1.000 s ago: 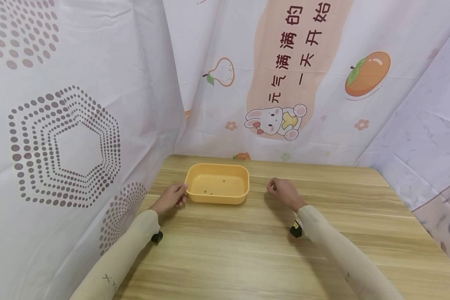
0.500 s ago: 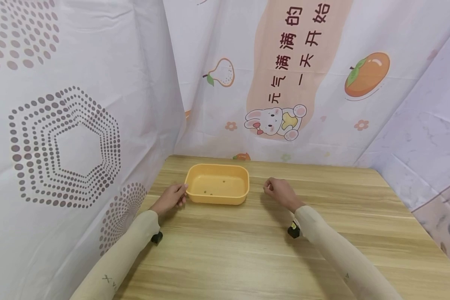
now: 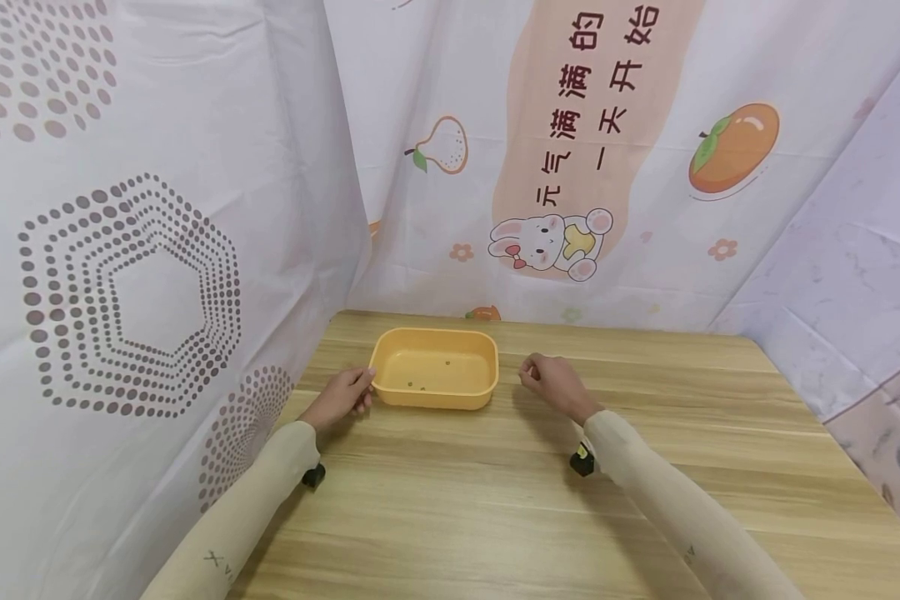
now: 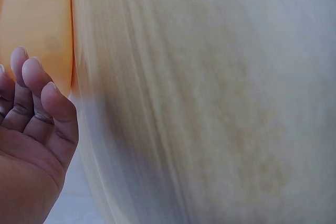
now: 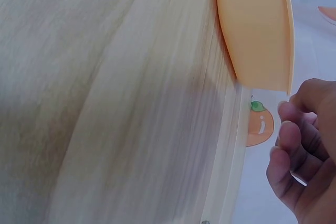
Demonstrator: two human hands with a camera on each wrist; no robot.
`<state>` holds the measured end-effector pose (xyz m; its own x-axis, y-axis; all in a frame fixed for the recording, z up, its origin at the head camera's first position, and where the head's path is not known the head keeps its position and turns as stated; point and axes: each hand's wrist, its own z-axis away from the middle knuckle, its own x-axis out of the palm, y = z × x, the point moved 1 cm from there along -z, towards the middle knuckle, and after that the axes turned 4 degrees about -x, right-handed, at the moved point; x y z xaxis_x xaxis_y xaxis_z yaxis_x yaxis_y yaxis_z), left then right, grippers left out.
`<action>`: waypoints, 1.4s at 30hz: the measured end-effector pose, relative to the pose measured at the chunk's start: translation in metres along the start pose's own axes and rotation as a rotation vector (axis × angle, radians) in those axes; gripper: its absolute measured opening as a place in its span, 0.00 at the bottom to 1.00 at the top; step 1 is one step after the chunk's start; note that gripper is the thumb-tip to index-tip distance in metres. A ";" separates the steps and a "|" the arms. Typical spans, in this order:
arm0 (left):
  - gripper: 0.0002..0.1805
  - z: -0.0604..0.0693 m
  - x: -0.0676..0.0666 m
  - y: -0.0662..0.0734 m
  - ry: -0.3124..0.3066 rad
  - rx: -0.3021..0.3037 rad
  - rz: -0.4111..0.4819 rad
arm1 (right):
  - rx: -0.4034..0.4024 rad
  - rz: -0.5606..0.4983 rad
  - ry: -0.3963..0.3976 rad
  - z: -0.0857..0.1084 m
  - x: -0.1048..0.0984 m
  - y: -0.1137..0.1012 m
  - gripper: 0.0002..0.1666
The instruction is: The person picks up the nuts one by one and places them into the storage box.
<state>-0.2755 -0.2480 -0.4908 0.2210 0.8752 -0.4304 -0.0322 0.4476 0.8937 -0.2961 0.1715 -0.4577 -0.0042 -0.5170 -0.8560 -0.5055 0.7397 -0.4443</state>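
At the left of the yellow plastic box, my left hand grips the rim near the front corner. The thumb lies along the rim and the fingers are bent below it; in the left wrist view, my left fingers curl beside the box wall. Two small dark bits lie near the front of the box floor, with one more farther back. My right hand hovers to the right of the box, fingers curled and thumb close to the index finger. Nothing shows in its grasp, though the pinch point is partly hidden.
The box stands on a wood-grain table, near its back edge. White printed cloth hangs behind, with another cloth close along the left. A tiny metallic thing shows at the bottom of the right wrist view.
My right hand has moved a little left, towards the box, with its fingers still curled. The left hand and the box have stayed in place.
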 end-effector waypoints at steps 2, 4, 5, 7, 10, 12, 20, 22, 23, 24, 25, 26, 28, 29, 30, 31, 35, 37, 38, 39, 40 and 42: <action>0.23 0.000 0.000 0.000 0.000 -0.005 0.003 | -0.004 -0.007 0.000 0.000 0.000 -0.002 0.05; 0.24 0.000 0.000 0.000 0.000 -0.005 0.001 | -0.007 -0.016 -0.001 -0.001 0.001 -0.004 0.05; 0.24 0.000 0.000 0.000 0.001 -0.006 0.000 | -0.008 -0.019 -0.001 -0.002 0.001 -0.005 0.05; 0.24 0.000 0.000 0.000 0.002 -0.007 -0.001 | -0.013 -0.025 0.002 -0.003 0.002 -0.006 0.05; 0.24 0.001 0.000 0.001 0.001 -0.011 0.003 | -0.023 -0.029 0.008 -0.004 0.004 -0.007 0.05; 0.23 0.001 0.001 0.002 -0.001 -0.012 0.003 | -0.030 -0.028 0.012 -0.005 0.005 -0.009 0.05; 0.25 0.003 0.000 0.004 -0.003 -0.018 -0.001 | -0.040 -0.035 0.017 -0.007 0.007 -0.016 0.05; 0.25 0.004 0.000 0.004 -0.003 -0.017 0.003 | -0.040 -0.032 0.015 -0.007 0.008 -0.018 0.06; 0.25 0.004 0.000 0.004 -0.004 -0.015 0.004 | -0.040 -0.030 0.016 -0.008 0.008 -0.018 0.05; 0.25 0.004 -0.001 0.004 -0.005 -0.012 0.006 | -0.041 -0.028 0.016 -0.008 0.009 -0.020 0.05; 0.25 0.004 -0.001 0.004 -0.004 -0.010 0.005 | -0.045 -0.027 0.019 -0.009 0.009 -0.021 0.05; 0.25 0.004 -0.001 0.004 -0.003 -0.010 0.008 | -0.050 -0.026 0.022 -0.009 0.009 -0.022 0.05; 0.25 0.004 -0.001 0.003 -0.003 -0.008 0.010 | -0.058 -0.029 0.024 -0.011 0.008 -0.024 0.05; 0.25 0.003 -0.001 0.003 -0.003 -0.006 0.009 | -0.062 -0.027 0.024 -0.011 0.008 -0.026 0.05; 0.25 0.003 -0.001 0.003 -0.002 -0.005 0.010 | -0.065 -0.027 0.023 -0.012 0.008 -0.027 0.05; 0.25 0.002 -0.001 0.002 -0.003 -0.004 0.010 | -0.066 -0.030 0.020 -0.012 0.008 -0.027 0.05; 0.26 0.001 -0.001 0.002 -0.008 0.002 0.010 | -0.058 -0.032 0.003 -0.015 0.008 -0.028 0.05; 0.27 0.001 -0.001 0.002 -0.010 0.001 0.013 | -0.055 -0.038 0.000 -0.016 0.008 -0.028 0.06; 0.27 0.001 0.000 0.002 -0.009 -0.001 0.014 | -0.055 -0.038 0.000 -0.017 0.009 -0.028 0.06; 0.27 0.001 0.000 0.002 -0.008 0.003 0.011 | -0.054 -0.039 -0.001 -0.017 0.010 -0.028 0.06; 0.27 0.001 0.000 0.002 -0.008 0.005 0.009 | -0.054 -0.042 -0.003 -0.018 0.010 -0.029 0.06; 0.26 0.002 0.001 0.003 -0.009 0.008 0.007 | -0.053 -0.044 -0.005 -0.018 0.012 -0.029 0.06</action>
<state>-0.2736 -0.2462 -0.4885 0.2297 0.8766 -0.4229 -0.0264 0.4400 0.8976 -0.2975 0.1363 -0.4499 0.0233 -0.5458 -0.8376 -0.5502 0.6925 -0.4666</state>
